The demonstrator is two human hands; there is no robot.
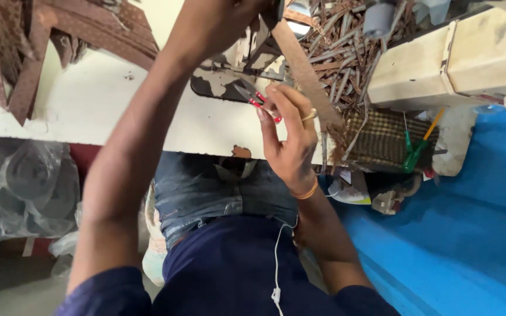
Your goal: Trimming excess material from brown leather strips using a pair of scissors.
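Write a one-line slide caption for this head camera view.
Seated at a worn white table, the right hand holds red-handled snips beside a brown strap; the left hand is hidden.

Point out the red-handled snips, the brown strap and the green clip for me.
red-handled snips [263, 104], head view, on the red handle.
brown strap [303, 71], head view, mid-length of the strip.
green clip [412, 153], head view, on its green body.

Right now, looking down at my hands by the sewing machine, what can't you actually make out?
Head view:
- Left hand: cut off by the top edge, so its grip is unknown.
- Small red-handled snips: blades partly hidden behind the right hand fingers.
- Brown woven strap: upper end hidden behind the forearm.
- Grey spool: cropped at the top edge.
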